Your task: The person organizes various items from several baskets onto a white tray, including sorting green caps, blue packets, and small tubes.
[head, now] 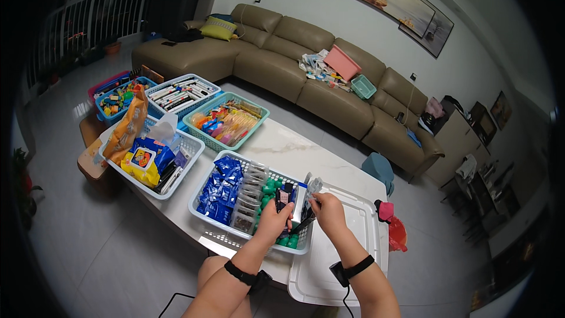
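A light blue plastic basket (197,209) stands on the table before me. Blue sachets (219,190) fill its left part, with a row of small clear boxes (249,198) beside them. Green rounded items (269,187) lie further right. Over that right part, my left hand (274,220) grips small dark packets (284,197); how many is unclear. My right hand (329,213), at the basket's right edge, pinches a clear plastic packet (314,187) between thumb and fingers. Dark slim items (303,224) show beneath it, partly hidden. Each wrist wears a black strap with a small device.
A white plastic lid (336,269) lies right of the basket. On the left are a basket of wipes and bags (197,152), a green basket of wrapped snacks (265,115) and a basket of markers (215,90). Behind stands a leather sofa (273,68) holding a tipped pink bin (342,62).
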The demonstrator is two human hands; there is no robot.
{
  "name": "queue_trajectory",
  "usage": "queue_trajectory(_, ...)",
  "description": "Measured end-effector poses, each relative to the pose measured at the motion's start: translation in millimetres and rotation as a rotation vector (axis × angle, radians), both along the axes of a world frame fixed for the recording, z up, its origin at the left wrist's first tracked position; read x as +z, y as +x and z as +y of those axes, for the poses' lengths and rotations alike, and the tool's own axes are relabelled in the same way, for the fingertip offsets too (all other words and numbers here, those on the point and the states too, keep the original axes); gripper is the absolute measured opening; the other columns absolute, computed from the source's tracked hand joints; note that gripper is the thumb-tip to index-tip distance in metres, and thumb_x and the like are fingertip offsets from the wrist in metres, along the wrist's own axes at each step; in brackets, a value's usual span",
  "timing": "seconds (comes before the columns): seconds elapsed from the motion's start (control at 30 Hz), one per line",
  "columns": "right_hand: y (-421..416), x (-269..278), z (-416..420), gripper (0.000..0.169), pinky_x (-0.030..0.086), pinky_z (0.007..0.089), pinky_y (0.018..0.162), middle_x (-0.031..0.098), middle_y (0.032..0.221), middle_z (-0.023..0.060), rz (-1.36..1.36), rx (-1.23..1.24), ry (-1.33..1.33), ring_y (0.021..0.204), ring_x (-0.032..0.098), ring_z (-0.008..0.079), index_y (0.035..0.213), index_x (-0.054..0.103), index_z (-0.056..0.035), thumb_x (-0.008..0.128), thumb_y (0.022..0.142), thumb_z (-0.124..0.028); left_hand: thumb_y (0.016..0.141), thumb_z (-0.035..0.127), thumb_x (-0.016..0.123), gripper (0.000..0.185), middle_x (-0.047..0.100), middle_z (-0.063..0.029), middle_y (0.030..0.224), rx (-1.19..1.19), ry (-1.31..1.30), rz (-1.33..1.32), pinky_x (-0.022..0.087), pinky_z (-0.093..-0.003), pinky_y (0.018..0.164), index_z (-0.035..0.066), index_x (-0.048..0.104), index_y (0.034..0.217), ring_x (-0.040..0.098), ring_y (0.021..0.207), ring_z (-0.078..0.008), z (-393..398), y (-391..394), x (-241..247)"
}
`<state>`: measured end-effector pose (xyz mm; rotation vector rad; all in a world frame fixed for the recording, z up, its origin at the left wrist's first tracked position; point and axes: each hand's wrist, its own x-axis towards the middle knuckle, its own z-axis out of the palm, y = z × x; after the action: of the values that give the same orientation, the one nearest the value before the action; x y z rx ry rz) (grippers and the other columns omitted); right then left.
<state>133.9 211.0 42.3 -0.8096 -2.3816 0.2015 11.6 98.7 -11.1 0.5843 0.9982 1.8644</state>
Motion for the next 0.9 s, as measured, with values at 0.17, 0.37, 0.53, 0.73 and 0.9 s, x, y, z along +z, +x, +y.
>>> queue_trajectory(0.17,0,6,-11,0.018,0.050,0.0376,0.066,0.064,0.078,0.0163,0.013,-0.063,-0.044,0.073,0.062,0.0305,0.093,0.069,-0.0001,0.067,0.080,-0.013,0.092,0.013,0.059,0.012,0.056,-0.0021,0.069,0.035,0.007,0.055,0.044,-0.0237,0.043,0.004,0.050,0.092,0.053,0.050,-0.0089,1,-1,-5)
queue_trajectory(0.37,8,-16,6,0.015,0.050,0.0358,0.065,0.065,0.077,0.0150,0.007,-0.022,-0.162,0.071,0.064,0.0286,0.089,0.068,0.0011,0.068,0.078,-0.009,0.093,0.015,0.058,0.013,0.056,-0.0023,0.070,-0.030,-0.008,0.092,0.045,-0.0238,0.046,0.004,0.051,0.093,0.053,0.052,-0.0090,3,6,-2)
queue_trajectory(0.53,-2,-1,-2,0.016,0.050,0.0332,0.062,0.066,0.077,0.0146,-0.025,-0.045,-0.051,0.068,0.064,0.0252,0.088,0.069,0.0012,0.068,0.080,-0.013,0.093,0.017,0.058,0.013,0.057,-0.0019,0.071,-0.106,-0.045,0.100,0.044,-0.0235,0.047,0.004,0.053,0.095,0.053,0.052,-0.0088,1,7,-5)
queue_trajectory(0.73,4,32,-23,0.025,0.044,0.0227,0.057,0.060,0.070,0.0006,0.126,0.146,-0.796,0.062,0.053,0.0082,0.087,0.067,0.0017,0.065,0.090,-0.023,0.095,0.017,0.055,0.013,0.058,-0.0016,0.074,-0.323,0.041,0.189,0.044,-0.0231,0.049,0.004,0.055,0.098,0.054,0.053,-0.0087,0,11,3)
queue_trajectory(0.9,20,35,-6,0.020,0.044,0.0207,0.055,0.059,0.068,-0.0001,0.525,0.129,-0.862,0.058,0.052,0.0060,0.087,0.066,-0.0002,0.066,0.089,-0.020,0.096,0.021,0.053,0.018,0.060,-0.0060,0.076,-0.318,0.020,0.090,0.048,-0.0254,0.050,0.003,0.055,0.099,0.059,0.055,-0.0126,-4,7,4)
